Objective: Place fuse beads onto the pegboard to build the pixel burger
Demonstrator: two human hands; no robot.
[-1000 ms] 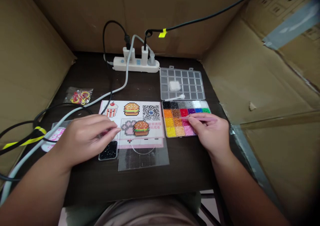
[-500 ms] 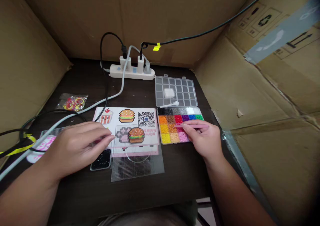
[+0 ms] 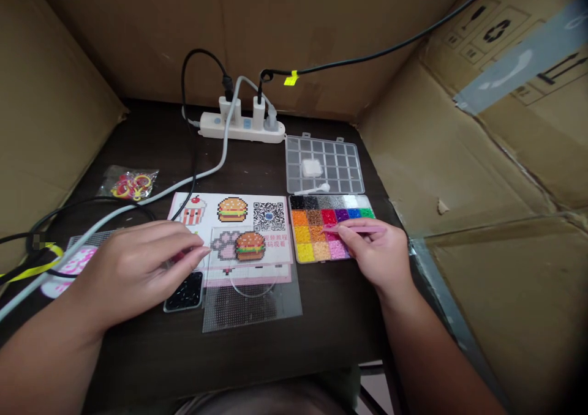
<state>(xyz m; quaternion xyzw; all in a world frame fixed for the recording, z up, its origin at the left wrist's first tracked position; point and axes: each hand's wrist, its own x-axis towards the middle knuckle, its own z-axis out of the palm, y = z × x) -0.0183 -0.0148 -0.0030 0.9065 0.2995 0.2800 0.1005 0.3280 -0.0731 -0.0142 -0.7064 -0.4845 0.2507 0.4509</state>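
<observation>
My right hand (image 3: 374, 250) is closed around pink tweezers (image 3: 367, 229), their tips over the orange and brown compartments of a bead box (image 3: 297, 259) sorted by colour. My left hand (image 3: 151, 265) is pinched at the left edge of a clear pegboard (image 3: 211, 311). On that board sit a burger made of beads (image 3: 250, 245) and a grey-and-pink paw made of beads (image 3: 225, 246). Beneath it lies a pattern sheet (image 3: 206, 204) with a printed burger, a striped cup and a QR code. A small tray of black beads (image 3: 184, 291) is partly hidden under my left hand.
The box's clear lid (image 3: 349, 165) lies open behind it, bearing a white square piece (image 3: 313, 168) and a small white spoon (image 3: 316, 189). A power strip (image 3: 241, 128) with cables stands at the back. A bag of coloured rings (image 3: 131, 184) lies left. Cardboard walls (image 3: 285, 29) surround the table.
The view has shifted slightly. Both hands keep nearly the same places, with the tweezers' tips still over the bead box and the left hand still at the pegboard's edge.
</observation>
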